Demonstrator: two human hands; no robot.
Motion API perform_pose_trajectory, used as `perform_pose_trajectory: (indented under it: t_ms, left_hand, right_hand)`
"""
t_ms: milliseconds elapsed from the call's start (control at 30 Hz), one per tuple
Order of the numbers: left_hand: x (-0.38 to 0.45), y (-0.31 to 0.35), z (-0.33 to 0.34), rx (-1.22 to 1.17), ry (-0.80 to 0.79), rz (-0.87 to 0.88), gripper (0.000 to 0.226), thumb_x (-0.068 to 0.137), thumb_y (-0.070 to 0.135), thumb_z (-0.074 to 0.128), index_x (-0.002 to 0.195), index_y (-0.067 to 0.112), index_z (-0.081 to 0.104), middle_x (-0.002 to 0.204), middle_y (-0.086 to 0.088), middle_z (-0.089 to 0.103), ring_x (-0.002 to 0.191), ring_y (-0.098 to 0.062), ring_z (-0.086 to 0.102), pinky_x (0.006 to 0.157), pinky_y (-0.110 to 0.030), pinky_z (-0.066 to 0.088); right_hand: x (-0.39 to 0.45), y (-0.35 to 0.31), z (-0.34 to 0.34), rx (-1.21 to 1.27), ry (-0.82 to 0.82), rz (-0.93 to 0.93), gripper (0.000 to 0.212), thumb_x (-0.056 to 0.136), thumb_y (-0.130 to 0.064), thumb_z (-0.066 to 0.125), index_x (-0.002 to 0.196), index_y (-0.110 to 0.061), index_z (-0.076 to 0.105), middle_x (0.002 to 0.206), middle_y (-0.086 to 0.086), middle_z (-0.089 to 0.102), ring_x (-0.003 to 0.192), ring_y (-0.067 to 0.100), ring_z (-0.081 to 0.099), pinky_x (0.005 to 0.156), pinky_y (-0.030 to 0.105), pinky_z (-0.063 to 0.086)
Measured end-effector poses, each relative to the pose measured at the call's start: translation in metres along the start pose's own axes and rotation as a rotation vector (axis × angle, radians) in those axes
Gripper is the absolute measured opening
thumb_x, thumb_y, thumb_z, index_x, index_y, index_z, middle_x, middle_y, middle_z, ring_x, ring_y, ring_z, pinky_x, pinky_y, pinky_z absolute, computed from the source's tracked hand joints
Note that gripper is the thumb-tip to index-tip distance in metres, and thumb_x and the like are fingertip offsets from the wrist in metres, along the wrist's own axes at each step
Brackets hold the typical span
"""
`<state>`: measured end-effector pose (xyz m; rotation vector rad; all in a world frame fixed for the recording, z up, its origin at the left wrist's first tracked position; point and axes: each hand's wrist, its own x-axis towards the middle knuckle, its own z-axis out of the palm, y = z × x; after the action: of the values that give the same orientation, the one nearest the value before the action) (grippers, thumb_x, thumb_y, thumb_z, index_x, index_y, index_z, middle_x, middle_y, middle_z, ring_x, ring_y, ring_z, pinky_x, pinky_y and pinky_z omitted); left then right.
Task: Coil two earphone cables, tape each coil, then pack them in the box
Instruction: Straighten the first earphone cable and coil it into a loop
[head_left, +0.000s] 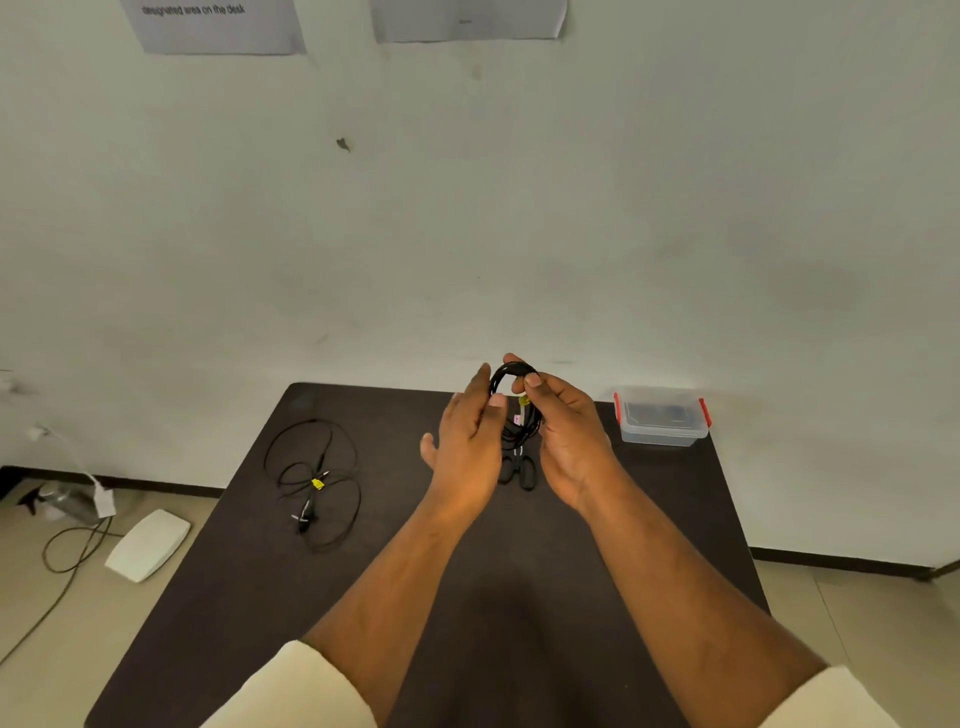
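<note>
The right hand pinches the top of a coiled black earphone cable at frame centre, held above the dark table. The left hand lies against the coil, fingers loosely spread, perhaps touching. A second cable sprawls loose at left; the clear box sits at right.

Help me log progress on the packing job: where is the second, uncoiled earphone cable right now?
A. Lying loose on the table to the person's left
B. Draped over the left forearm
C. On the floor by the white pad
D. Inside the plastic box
A: the loose earphone cable lies in open loops on the dark table, left of both hands, while the coil is held in the right hand.
</note>
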<state>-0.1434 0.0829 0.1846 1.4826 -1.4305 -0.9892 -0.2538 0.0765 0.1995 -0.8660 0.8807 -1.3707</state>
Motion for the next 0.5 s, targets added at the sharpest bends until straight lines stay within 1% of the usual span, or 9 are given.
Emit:
perform_pose_trajectory:
  t_ms: [33,100,167,233,300,367,400,433,500]
  left_hand:
    - [0.000,-0.001,-0.003,0.125,0.027,0.043,0.044,0.101,0.047,0.031,0.144,0.044,0.031,0.150,0.023,0.033,0.141,-0.001,0.021,0.115,-0.053,-0.010]
    - [0.000,0.000,-0.006,0.270,0.061,0.122,0.053,0.099,0.053,0.029,0.150,0.038,0.023,0.148,0.026,0.028,0.145,-0.007,0.017,0.111,-0.056,-0.013]
    - [0.001,-0.001,-0.009,0.309,0.081,0.176,0.068,0.096,0.057,0.029,0.152,0.035,-0.004,0.149,0.022,0.029,0.143,-0.006,0.020,0.111,-0.055,-0.015]
    - [0.001,-0.001,-0.014,0.322,0.095,0.208,0.079,0.092,0.064,0.027,0.143,0.040,-0.028,0.155,0.013,0.026,0.145,-0.007,0.016,0.110,-0.051,-0.018]
    - [0.001,-0.004,-0.019,0.482,0.164,0.257,0.085,0.091,0.066,0.027,0.140,0.037,-0.035,0.162,0.006,0.003,0.149,-0.015,-0.003,0.109,-0.054,-0.019]
    - [0.003,-0.010,-0.023,0.673,0.240,0.306,0.088,0.093,0.059,0.031,0.141,0.028,-0.036,0.160,0.005,-0.019,0.147,-0.021,-0.020,0.107,-0.059,-0.019]
    - [0.007,-0.012,-0.024,0.714,0.248,0.305,0.089,0.093,0.055,0.032,0.142,0.026,-0.036,0.159,0.004,-0.024,0.145,-0.022,-0.025,0.107,-0.061,-0.020]
    - [0.011,-0.013,-0.025,0.711,0.233,0.286,0.088,0.093,0.052,0.032,0.143,0.025,-0.035,0.158,0.005,-0.025,0.143,-0.021,-0.029,0.107,-0.062,-0.020]
    - [0.021,-0.013,-0.031,0.592,0.185,0.233,0.081,0.095,0.042,0.037,0.147,0.026,-0.024,0.159,0.011,-0.018,0.143,-0.015,-0.029,0.108,-0.063,-0.018]
  right_hand:
    - [0.001,0.002,0.002,0.005,-0.005,0.011,0.031,0.097,-0.018,0.054,0.076,-0.024,0.076,0.124,-0.004,0.067,0.124,0.014,0.055,0.109,0.044,0.039]
    - [0.003,0.004,0.008,0.020,-0.014,0.039,0.029,0.096,-0.018,0.055,0.075,-0.022,0.075,0.125,-0.006,0.066,0.123,0.013,0.056,0.105,0.037,0.039]
    - [0.006,0.003,0.015,0.002,-0.010,0.052,0.028,0.095,-0.019,0.057,0.075,-0.023,0.076,0.121,-0.010,0.067,0.117,0.006,0.058,0.096,0.028,0.040]
    - [0.009,0.001,0.022,-0.031,-0.003,0.050,0.021,0.095,-0.021,0.057,0.082,-0.023,0.074,0.111,-0.017,0.070,0.112,0.001,0.059,0.088,0.022,0.040]
    - [0.013,-0.001,0.028,-0.031,0.007,0.046,0.014,0.095,-0.021,0.057,0.094,-0.019,0.072,0.104,-0.019,0.071,0.104,-0.003,0.062,0.078,0.016,0.043]
    - [0.015,0.000,0.039,-0.032,0.014,0.038,0.019,0.095,-0.020,0.058,0.086,-0.020,0.075,0.119,-0.019,0.067,0.104,-0.007,0.061,0.070,0.010,0.048]
    - [0.017,0.000,0.044,-0.046,0.010,0.034,0.024,0.095,-0.021,0.058,0.080,-0.022,0.076,0.127,-0.020,0.062,0.111,-0.006,0.058,0.072,0.009,0.048]
    - [0.018,0.001,0.049,-0.060,0.000,0.033,0.027,0.095,-0.021,0.057,0.077,-0.023,0.077,0.131,-0.021,0.059,0.119,-0.004,0.054,0.079,0.010,0.047]
    - [0.023,0.006,0.062,-0.060,-0.027,0.033,0.029,0.096,-0.020,0.056,0.076,-0.024,0.077,0.135,-0.021,0.056,0.128,0.001,0.048,0.097,0.021,0.042]
